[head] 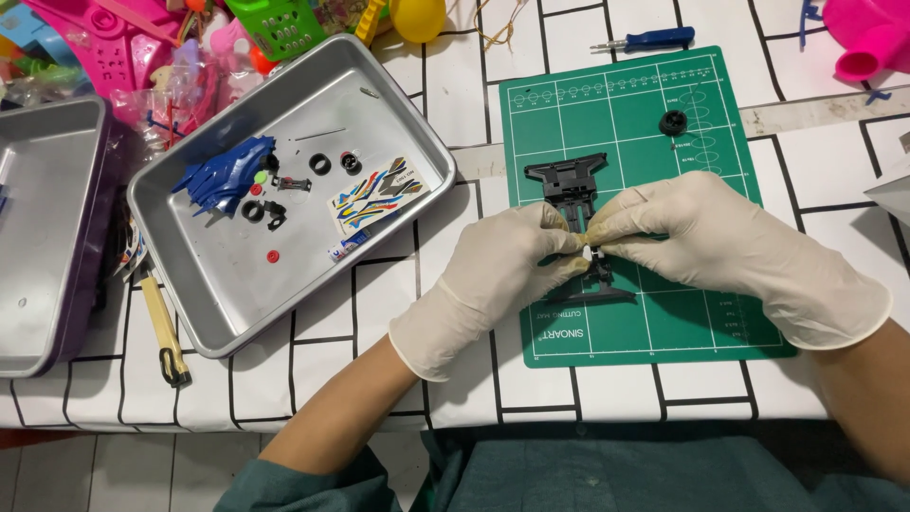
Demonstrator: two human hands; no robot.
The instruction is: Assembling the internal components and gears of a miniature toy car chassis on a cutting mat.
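Both gloved hands met over the green cutting mat, which lay on the tiled-pattern worktop and gave a firm surface under the small parts. The left hand and the right hand were drawn together, fingertips pinched on a small white piece at the middle of a black plastic toy-car chassis; the chassis lay flat on the mat, its front frame showing above the fingers and its rear end below them. Working from both sides seemed to steady the frame while the tiny piece was pressed in. The fingers hid the joint itself, so how the piece sat could not be made out. A loose black wheel rested on the mat well apart, and a blue-handled screwdriver lay beyond the mat's top edge, both within reach but out of the way. To the left, a metal tray kept the remaining bits from rolling off: a blue body shell, several black tyres, a sticker sheet and small red parts. A second tray stood at the far left, with bright plastic toys piled behind. Nothing stood between the hands and the chassis.
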